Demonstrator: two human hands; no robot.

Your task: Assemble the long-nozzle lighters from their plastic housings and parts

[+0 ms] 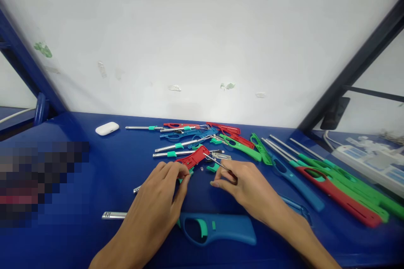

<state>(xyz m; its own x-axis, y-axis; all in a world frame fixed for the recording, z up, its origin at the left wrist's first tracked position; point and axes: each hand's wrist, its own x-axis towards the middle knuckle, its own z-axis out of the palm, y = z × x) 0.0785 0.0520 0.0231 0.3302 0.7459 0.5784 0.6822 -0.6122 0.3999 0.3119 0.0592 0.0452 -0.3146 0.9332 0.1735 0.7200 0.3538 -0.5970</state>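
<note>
My left hand (158, 199) is closed, fingertips pinched at the near end of a red lighter casing half (195, 157). A bit of turquoise plastic shows by its fingertips; the fingers hide part of the grip. My right hand (246, 183) is closed around a thin metal rod (217, 162), whose tip touches the far end of the red casing half. Below my hands lies a blue lighter (227, 228) with a turquoise trigger, its metal nozzle running under my left wrist. A tiny metal piece (202, 169) lies between my hands.
Behind my hands lie loose metal nozzles (183, 145), red casing parts (224, 128) and green casing parts (243, 148). To the right are several lighters, including a red lighter (341, 195). A white case (107, 128) sits back left. A white power strip (369, 164) stands far right.
</note>
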